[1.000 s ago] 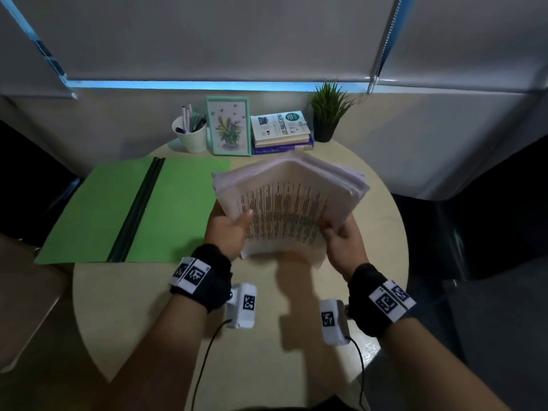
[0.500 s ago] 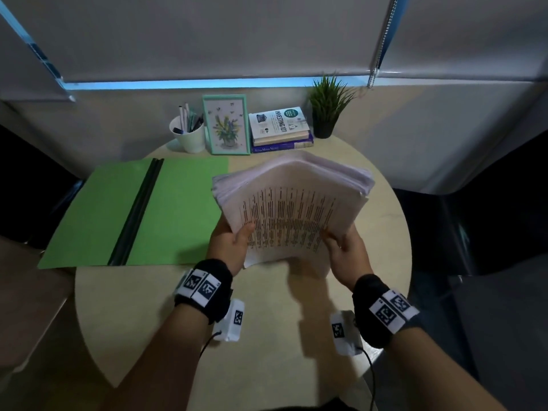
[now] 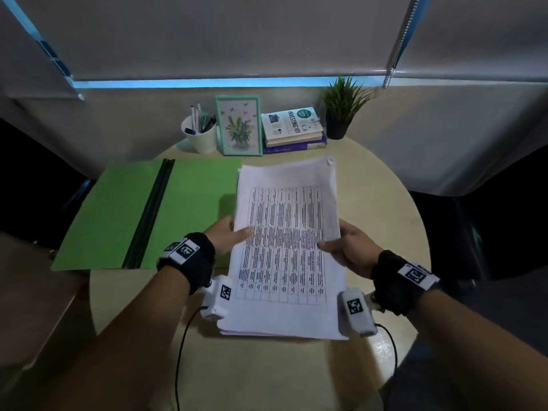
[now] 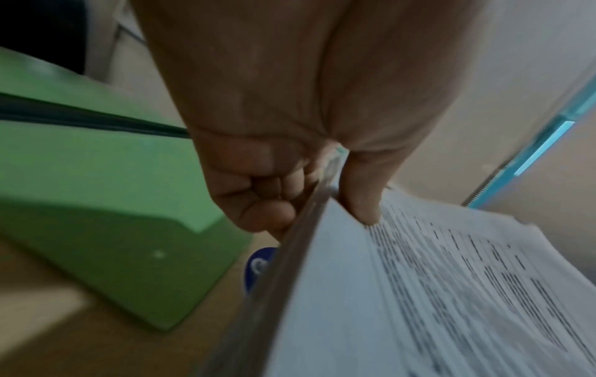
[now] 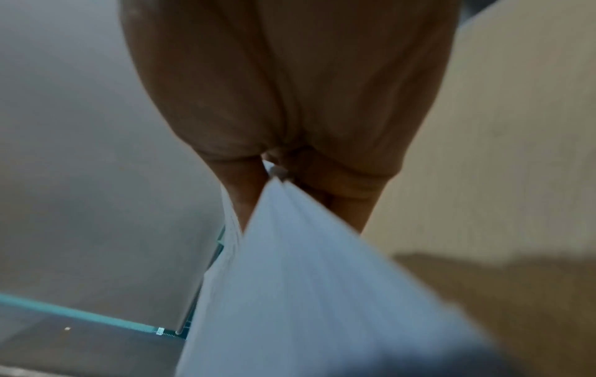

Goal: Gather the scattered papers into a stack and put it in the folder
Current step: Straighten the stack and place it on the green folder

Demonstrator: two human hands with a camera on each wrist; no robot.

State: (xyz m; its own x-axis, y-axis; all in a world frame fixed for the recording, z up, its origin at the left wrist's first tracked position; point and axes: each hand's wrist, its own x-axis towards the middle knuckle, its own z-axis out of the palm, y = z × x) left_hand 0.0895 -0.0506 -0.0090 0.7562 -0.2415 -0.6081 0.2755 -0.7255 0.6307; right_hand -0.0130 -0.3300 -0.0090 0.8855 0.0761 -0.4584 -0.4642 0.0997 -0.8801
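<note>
A thick stack of printed papers (image 3: pixel 286 247) with a table on its top sheet is held flat above the round table, lengthwise away from me. My left hand (image 3: pixel 226 237) grips its left edge, thumb on top and fingers curled beneath, as the left wrist view shows with the left hand (image 4: pixel 303 193) on the stack (image 4: pixel 435 293). My right hand (image 3: pixel 347 250) pinches the right edge; in the right wrist view the right hand (image 5: pixel 290 183) clamps the stack (image 5: pixel 306 293). The open green folder (image 3: pixel 118 215) with a black spine lies flat to the left, its right flap beside the stack.
At the back of the round table (image 3: pixel 382 209) stand a white pen cup (image 3: pixel 200 136), a framed flower picture (image 3: pixel 239 126), a pile of books (image 3: pixel 293 129) and a small potted plant (image 3: pixel 341 109). A wall with blinds rises behind them. A brown surface (image 3: pixel 32 295) adjoins at left.
The stack, held upright on its edge and fanned before, has been tipped down to lie flat between both hands. Both hands slid to its side edges and moved nearer to me.
</note>
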